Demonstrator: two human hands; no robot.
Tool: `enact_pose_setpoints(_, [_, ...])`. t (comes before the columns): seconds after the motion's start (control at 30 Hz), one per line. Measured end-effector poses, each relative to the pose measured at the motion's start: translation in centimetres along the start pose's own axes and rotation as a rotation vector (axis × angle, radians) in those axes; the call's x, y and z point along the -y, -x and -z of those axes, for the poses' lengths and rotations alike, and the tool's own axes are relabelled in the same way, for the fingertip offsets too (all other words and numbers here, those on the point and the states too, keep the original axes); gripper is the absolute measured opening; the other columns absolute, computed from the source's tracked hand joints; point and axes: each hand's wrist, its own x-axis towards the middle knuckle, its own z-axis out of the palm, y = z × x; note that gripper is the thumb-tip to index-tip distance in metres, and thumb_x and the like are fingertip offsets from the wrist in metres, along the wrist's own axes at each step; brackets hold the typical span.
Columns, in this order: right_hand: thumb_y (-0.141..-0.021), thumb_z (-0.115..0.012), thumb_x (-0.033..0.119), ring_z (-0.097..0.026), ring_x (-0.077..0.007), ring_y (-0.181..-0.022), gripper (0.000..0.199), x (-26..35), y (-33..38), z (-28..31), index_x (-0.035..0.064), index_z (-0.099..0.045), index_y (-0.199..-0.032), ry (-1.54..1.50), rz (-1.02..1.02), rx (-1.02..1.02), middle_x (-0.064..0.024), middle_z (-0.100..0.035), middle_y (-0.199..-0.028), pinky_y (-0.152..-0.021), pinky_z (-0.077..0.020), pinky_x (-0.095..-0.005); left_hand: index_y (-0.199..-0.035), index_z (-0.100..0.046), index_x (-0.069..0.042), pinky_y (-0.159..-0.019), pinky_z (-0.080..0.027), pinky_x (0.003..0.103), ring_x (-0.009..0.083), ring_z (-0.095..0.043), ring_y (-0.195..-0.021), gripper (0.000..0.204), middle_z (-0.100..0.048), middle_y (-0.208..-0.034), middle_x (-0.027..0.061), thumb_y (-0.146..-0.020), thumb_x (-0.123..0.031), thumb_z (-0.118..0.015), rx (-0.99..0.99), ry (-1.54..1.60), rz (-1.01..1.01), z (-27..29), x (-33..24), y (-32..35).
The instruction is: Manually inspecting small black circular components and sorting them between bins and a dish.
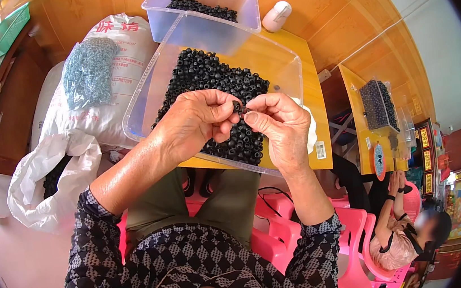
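Hands: both up over the near end of the big clear tub (141, 106), fingertips meeting in the middle
Left hand (194, 122): grip pinched closed on a small black ring piece (236, 107), thumb and first fingers around it
Right hand (276, 124): grip closed too, thumb and forefinger nipping the other side of the same piece, or maybe a second bit going into it, too small to tell
Where it is: held in the air between the two hands, just above the heap of black pieces (209, 81), not touching the heap
Handling: looks like a tiny, light plastic or rubber thing, probably stiff enough to pinch hard, easy to fumble since it's so small; best held by its outer rim with fingertips, like it is now
Direction: long axis seems to run roughly left to right, from one hand to the other, though honestly it's half hidden by fingers
Around: tub sits on a yellow counter (320, 134), smaller clear tub (244, 11) with more black pieces stacked behind it, white sack (97, 119) to the left with a bag of bluish bits (88, 69) on top, pink chairs (286, 234) below, another person seated off to the right
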Motion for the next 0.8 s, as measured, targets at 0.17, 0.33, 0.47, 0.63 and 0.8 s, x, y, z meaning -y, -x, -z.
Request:
enact_pose_setpoints(0.17, [-0.072,-0.065,-0.008,-0.056,-0.0076,-0.068,0.016,-0.2,-0.1,-0.1,-0.0011,-0.060,-0.086,-0.028,0.016,0.011,-0.0041,-0.061,-0.078,-0.061,-0.0464,-0.0184,-0.089,-0.056,0.002,-0.053,-0.041,0.025,0.0117,-0.051,-0.059,0.012,-0.057,-0.075,0.0075,-0.087,-0.010,-0.054,-0.002,-0.032,-0.009,0.0,0.0,0.0])
enact_pose_setpoints(0.33, [-0.072,-0.065,-0.009,-0.057,-0.0087,-0.069,0.017,0.0,-0.1,-0.4,-0.0009,-0.061,-0.086,-0.070,0.011,0.015,-0.0052,-0.061,-0.080,-0.063,-0.0480,-0.0195,-0.089,-0.057,0.002,-0.053,-0.042,0.024,0.0119,-0.051,-0.059,0.013,-0.057,-0.075,0.0079,-0.086,-0.010,-0.055,-0.007,-0.057,-0.029,-0.1,0.0,0.1])
enact_pose_setpoints(0.47, [-0.071,-0.065,-0.010,-0.057,-0.0094,-0.069,0.016,0.0,-0.1,-0.3,-0.0013,-0.062,-0.085,-0.041,0.014,0.009,-0.0062,-0.061,-0.081,-0.064,-0.0486,-0.0205,-0.089,-0.057,0.003,-0.052,-0.042,0.024,0.0119,-0.051,-0.059,0.013,-0.058,-0.075,0.0082,-0.086,-0.009,-0.055,-0.040,-0.115,-0.055,-0.5,0.0,0.3])
enact_pose_setpoints(0.63, [-0.070,-0.066,-0.009,-0.057,-0.0093,-0.069,0.015,0.4,0.0,-0.9,-0.0014,-0.063,-0.083,-0.013,0.023,-0.015,-0.0060,-0.062,-0.081,-0.063,-0.0475,-0.0198,-0.089,-0.057,0.003,-0.051,-0.042,0.024,0.0120,-0.051,-0.058,0.013,-0.058,-0.075,0.0086,-0.086,-0.009,-0.055,-0.069,-0.125,-0.082,-0.4,0.1,0.2])
enact_pose_setpoints(0.8, [-0.071,-0.066,-0.008,-0.057,-0.0088,-0.069,0.015,0.3,0.1,-1.0,-0.0012,-0.063,-0.083,0.013,0.072,-0.027,-0.0059,-0.062,-0.081,-0.063,-0.0465,-0.0192,-0.089,-0.057,0.003,-0.051,-0.043,0.024,0.0122,-0.052,-0.058,0.013,-0.058,-0.075,0.0090,-0.086,-0.009,-0.055,-0.071,-0.118,-0.104,-0.5,0.2,0.2])
